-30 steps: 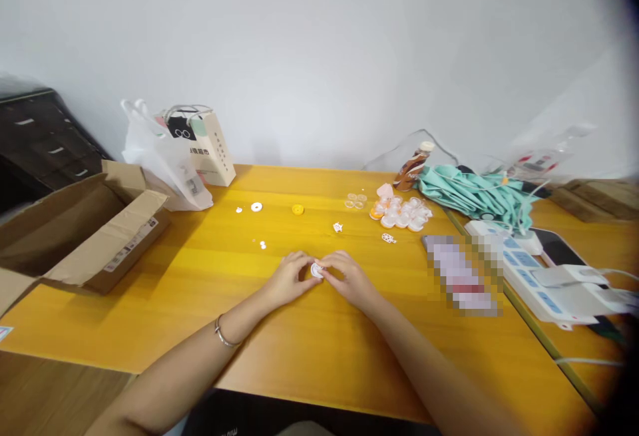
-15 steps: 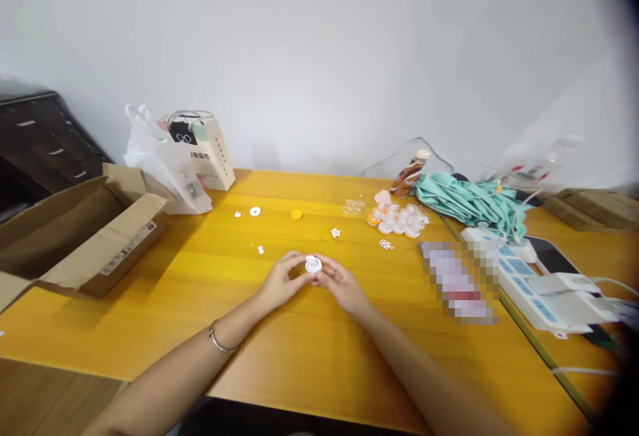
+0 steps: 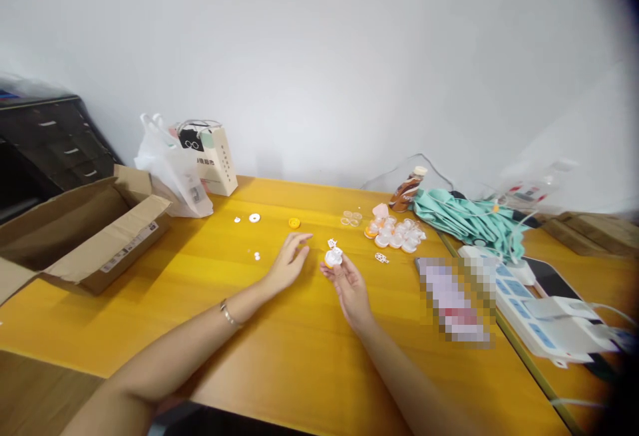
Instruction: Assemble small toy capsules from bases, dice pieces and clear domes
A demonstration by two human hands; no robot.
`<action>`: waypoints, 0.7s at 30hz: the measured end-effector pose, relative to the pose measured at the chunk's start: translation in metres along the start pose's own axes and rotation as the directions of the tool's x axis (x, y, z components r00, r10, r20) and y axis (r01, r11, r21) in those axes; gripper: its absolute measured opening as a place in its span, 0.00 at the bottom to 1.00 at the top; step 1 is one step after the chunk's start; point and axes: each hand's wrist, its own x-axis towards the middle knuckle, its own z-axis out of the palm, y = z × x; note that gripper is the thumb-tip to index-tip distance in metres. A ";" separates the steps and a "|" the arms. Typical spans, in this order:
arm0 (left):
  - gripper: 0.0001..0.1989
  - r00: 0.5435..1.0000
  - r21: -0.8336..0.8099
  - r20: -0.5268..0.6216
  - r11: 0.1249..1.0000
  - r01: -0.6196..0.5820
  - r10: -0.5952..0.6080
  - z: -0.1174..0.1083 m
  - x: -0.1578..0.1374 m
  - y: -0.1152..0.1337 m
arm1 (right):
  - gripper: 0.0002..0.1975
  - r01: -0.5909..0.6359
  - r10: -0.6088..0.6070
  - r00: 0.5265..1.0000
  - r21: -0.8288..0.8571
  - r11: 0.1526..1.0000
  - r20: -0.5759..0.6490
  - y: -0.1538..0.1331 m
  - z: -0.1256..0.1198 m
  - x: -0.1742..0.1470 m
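Observation:
Between the thumb and fingers of my right hand (image 3: 352, 288) is a small round white piece with an orange rim (image 3: 333, 257). My left hand (image 3: 288, 263) hovers over the table with its fingers apart, holding nothing. Just beyond the held piece lies a white cut-out part (image 3: 332, 243). A yellow round part (image 3: 294, 223) sits farther back, with a white ring (image 3: 254, 218) to its left. Small white pieces (image 3: 257, 255) lie left of my left hand. Another white openwork part (image 3: 382, 258) is to the right of my right hand.
Several clear-topped round cases (image 3: 397, 233) and clear rings (image 3: 351, 218) lie at the back right, near a brown bottle (image 3: 407, 191) and green cloth (image 3: 469, 219). A power strip (image 3: 532, 309) is far right. An open cardboard box (image 3: 120, 249) and bags (image 3: 174, 180) stand left.
My left hand has let go of the round piece and moved up and left, its fingers spreading. My right hand has carried the piece slightly right. The view has shifted a little.

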 end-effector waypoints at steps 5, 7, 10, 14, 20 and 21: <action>0.16 0.991 0.151 0.135 0.988 -0.043 0.023 0.035 0.080 -0.019 | 0.18 0.089 -0.090 0.996 -0.038 0.995 -0.012 0.002 -0.005 0.001; 0.19 0.985 0.154 0.171 0.987 -0.054 0.027 0.056 0.107 -0.023 | 0.17 0.108 -0.110 0.994 -0.086 0.990 -0.021 0.002 -0.006 0.000; 0.23 0.981 0.152 0.191 0.987 -0.051 0.021 0.085 0.134 -0.027 | 0.17 0.134 -0.136 0.991 -0.134 0.982 -0.012 -0.001 -0.005 -0.002; 0.23 0.985 0.148 0.171 0.989 0.003 -0.029 0.104 0.147 -0.031 | 0.16 0.137 -0.140 0.990 -0.128 0.982 -0.019 -0.006 -0.002 -0.004; 0.16 0.995 0.069 0.034 0.994 0.088 -0.091 0.089 0.138 -0.028 | 0.16 0.108 -0.110 0.994 -0.095 0.990 -0.020 -0.007 -0.002 -0.004; 0.16 0.996 0.040 0.008 0.995 0.092 -0.092 0.081 0.135 -0.025 | 0.16 0.107 -0.109 0.994 -0.086 0.991 -0.017 -0.008 -0.002 -0.004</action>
